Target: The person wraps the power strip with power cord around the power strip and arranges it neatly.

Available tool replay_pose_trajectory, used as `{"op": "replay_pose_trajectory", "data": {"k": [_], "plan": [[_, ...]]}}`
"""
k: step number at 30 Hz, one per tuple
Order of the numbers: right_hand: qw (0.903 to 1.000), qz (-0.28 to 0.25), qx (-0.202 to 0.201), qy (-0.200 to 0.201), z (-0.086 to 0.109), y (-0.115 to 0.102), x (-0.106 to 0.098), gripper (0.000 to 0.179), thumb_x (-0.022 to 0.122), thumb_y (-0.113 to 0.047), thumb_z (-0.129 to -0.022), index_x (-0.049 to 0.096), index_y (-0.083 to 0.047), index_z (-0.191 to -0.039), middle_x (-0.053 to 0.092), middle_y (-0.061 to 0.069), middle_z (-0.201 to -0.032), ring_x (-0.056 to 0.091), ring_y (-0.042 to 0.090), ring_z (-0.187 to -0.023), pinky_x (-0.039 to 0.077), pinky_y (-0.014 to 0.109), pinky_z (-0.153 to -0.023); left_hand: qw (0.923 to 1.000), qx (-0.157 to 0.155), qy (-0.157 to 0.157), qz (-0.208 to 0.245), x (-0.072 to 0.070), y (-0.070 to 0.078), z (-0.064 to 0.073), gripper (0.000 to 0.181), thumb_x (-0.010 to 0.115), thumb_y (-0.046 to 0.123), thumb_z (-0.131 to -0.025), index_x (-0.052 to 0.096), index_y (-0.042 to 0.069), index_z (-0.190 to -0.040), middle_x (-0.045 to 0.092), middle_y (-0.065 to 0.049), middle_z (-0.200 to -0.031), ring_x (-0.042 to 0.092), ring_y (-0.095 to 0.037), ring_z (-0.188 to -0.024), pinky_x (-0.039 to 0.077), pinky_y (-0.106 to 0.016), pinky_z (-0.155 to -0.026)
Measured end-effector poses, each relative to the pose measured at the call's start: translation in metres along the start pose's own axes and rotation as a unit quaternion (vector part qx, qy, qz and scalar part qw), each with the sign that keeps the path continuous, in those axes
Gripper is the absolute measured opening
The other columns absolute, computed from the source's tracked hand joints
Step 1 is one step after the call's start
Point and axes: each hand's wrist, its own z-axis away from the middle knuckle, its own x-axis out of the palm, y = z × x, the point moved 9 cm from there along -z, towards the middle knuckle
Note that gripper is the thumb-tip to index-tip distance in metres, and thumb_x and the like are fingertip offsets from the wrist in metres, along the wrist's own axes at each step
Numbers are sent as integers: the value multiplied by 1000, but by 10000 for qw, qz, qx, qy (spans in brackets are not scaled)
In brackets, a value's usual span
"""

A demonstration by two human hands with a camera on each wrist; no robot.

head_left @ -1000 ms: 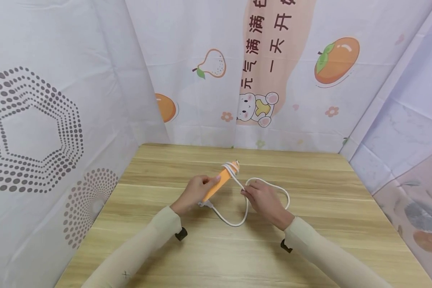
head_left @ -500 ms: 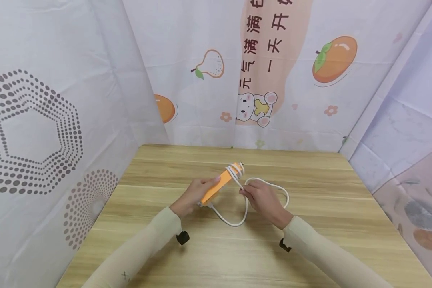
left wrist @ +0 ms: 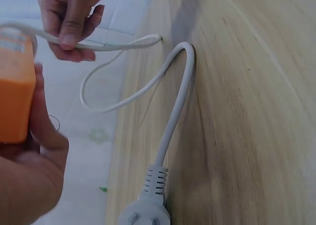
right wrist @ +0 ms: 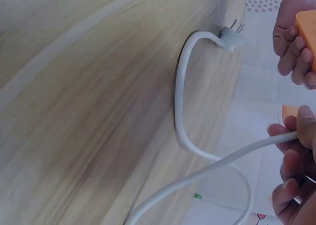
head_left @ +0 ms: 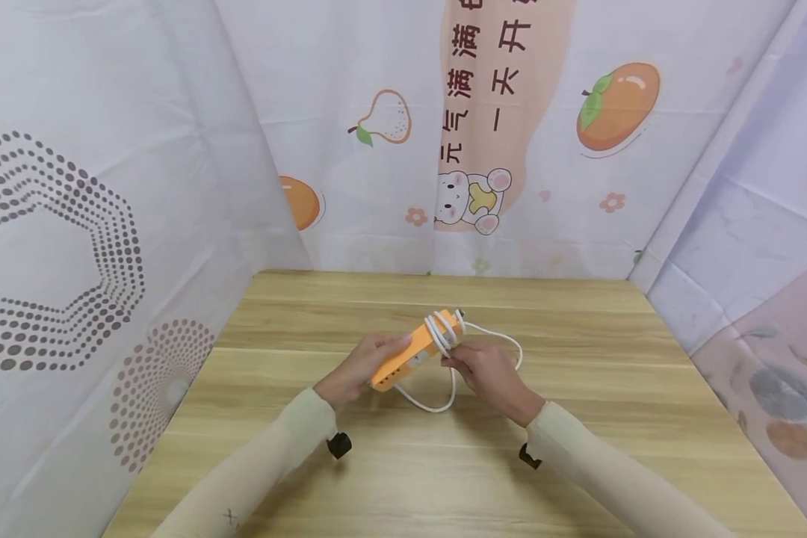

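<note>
An orange power strip [head_left: 403,357] is held above the table, tilted, its far end wrapped in several turns of white cord [head_left: 441,329]. My left hand [head_left: 359,370] grips its near end, fingers curled round the body. My right hand [head_left: 491,373] pinches the cord beside the wrapped end; the left wrist view shows the cord passing between thumb and fingers. From there the loose cord [right wrist: 180,87] loops over the table to a white plug [right wrist: 231,39] with metal prongs. In the head view the plug is hidden.
The wooden table [head_left: 403,471] carries the loose cord and plug. A printed curtain [head_left: 350,246] hangs along its far edge. More curtains stand close on the left [head_left: 195,284] and right [head_left: 740,284].
The power strip has rolled in my left hand, so its socket face and side holes show. The cord lies in more turns round the far end, and its loose loop has shrunk.
</note>
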Motion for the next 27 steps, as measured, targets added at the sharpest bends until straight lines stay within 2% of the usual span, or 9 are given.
{"op": "replay_pose_trajectory", "data": {"k": [3, 6, 9, 12, 14, 17, 19, 22, 27], "plan": [[9994, 273, 109, -198, 2, 2, 5, 11, 85, -18, -85, 77, -12, -88, 71, 0, -77, 67, 15, -67, 52, 33, -56, 9989, 231, -417, -12, 6, 6, 4, 53, 60, 51, -100, 74, 1, -112, 69, -9, -87, 60, -15, -70, 49, -28, -60], [9976, 609, 182, -267, 8, 5, 7, 16, 87, -9, -81, 73, -5, -87, 68, 8, -74, 63, 20, -61, 51, 36, -52, 9933, 576, -940, -346, 14, 15, 8, 47, 61, 46, -99, 75, 0, -99, 65, -4, -83, 56, -13, -69, 47, -26, -60], [9979, 406, 394, -316, 12, 10, 8, 21, 86, 1, -73, 71, -2, -87, 68, 11, -79, 64, 24, -63, 54, 39, -54, 9820, 936, -1421, -818, 22, 23, 13, 46, 63, 45, -99, 74, 1, -90, 61, 0, -84, 52, -12, -75, 44, -26, -68], [9974, 0, 511, -502, 11, 12, 12, 18, 82, 1, -75, 75, -4, -91, 71, 8, -88, 68, 23, -75, 57, 38, -62, 9709, 1163, -1728, -1183, 26, 28, 17, 46, 65, 46, -98, 75, 2, -89, 60, 2, -87, 50, -13, -81, 40, -28, -74], [9972, -54, 299, -681, 7, 8, 13, 16, 78, -1, -81, 78, -8, -95, 74, 4, -90, 69, 20, -80, 57, 37, -66, 9657, 1180, -1865, -1366, 28, 29, 18, 42, 65, 45, -99, 76, 5, -90, 60, 2, -86, 50, -13, -80, 40, -28, -74], [9955, 212, -193, -899, 4, 0, 15, 15, 75, -3, -86, 79, -11, -97, 75, -1, -92, 67, 19, -84, 57, 35, -69, 9556, 1136, -1997, -1847, 31, 28, 20, 31, 66, 43, -99, 79, 15, -93, 63, 3, -85, 52, -11, -78, 42, -26, -72], [9935, 370, -408, -995, 4, -3, 16, 14, 79, -4, -86, 79, -12, -97, 75, -2, -92, 64, 17, -83, 56, 33, -70, 9449, 1099, -2070, -2287, 35, 27, 21, 25, 69, 44, -98, 80, 22, -94, 65, 5, -84, 53, -9, -78, 43, -25, -71], [9907, 607, -538, -1096, 5, -4, 21, 15, 85, -7, -83, 79, -13, -95, 75, -4, -90, 62, 15, -80, 56, 31, -67, 9232, 1205, -2144, -2954, 41, 26, 24, 21, 72, 46, -95, 81, 27, -97, 67, 8, -85, 55, -7, -77, 45, -24, -69], [9883, 930, -629, -1035, 7, -1, 24, 13, 85, -8, -83, 79, -16, -90, 74, -5, -86, 59, 14, -76, 54, 28, -65, 8812, 1601, -2011, -3967, 49, 27, 24, 35, 71, 54, -94, 69, 25, -74, 55, 12, -70, 47, -2, -62, 39, -21, -57]]}}
